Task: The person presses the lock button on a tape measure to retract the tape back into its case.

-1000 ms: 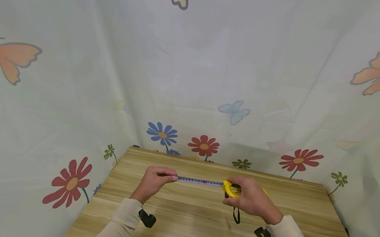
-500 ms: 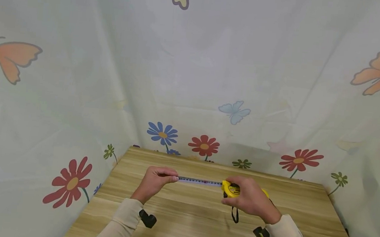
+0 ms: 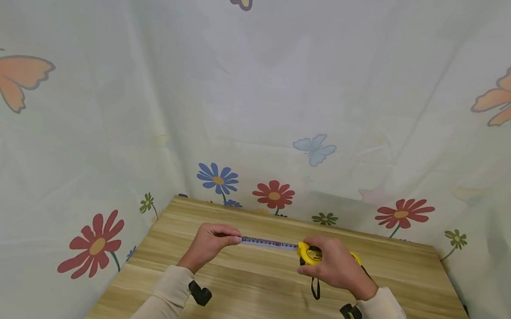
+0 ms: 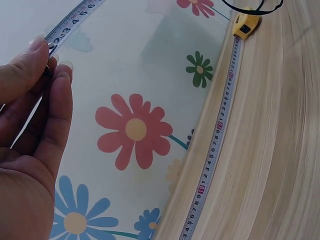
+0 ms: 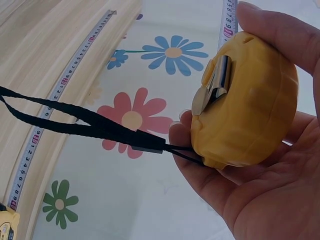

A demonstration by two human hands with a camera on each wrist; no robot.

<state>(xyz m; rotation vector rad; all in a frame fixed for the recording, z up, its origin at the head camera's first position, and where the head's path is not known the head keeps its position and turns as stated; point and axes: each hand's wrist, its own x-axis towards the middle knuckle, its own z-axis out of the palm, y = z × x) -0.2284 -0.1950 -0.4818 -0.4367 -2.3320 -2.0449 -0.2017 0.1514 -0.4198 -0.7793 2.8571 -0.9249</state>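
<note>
Our left hand (image 3: 209,244) pinches the blade (image 4: 75,22), our right hand (image 3: 336,267) grips its yellow case (image 5: 247,105), both above the table (image 3: 262,300) (a second tape (image 4: 247,25) lies there); a slipped pinch could snap it back.

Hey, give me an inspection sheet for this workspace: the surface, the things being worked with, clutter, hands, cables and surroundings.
Surface: wood-grain tabletop.
Job's things: yellow tape measure held off the tabletop, its blade partly drawn out and its black strap dangling; second tape measure lying near the tabletop's edge, its long blade drawn out along that edge.
Clutter: nothing seen.
Hands: left hand pinches the held blade's end; right hand grips the yellow tape measure.
Cables: nothing seen.
Surroundings: pale backdrop printed with flowers and butterflies.
</note>
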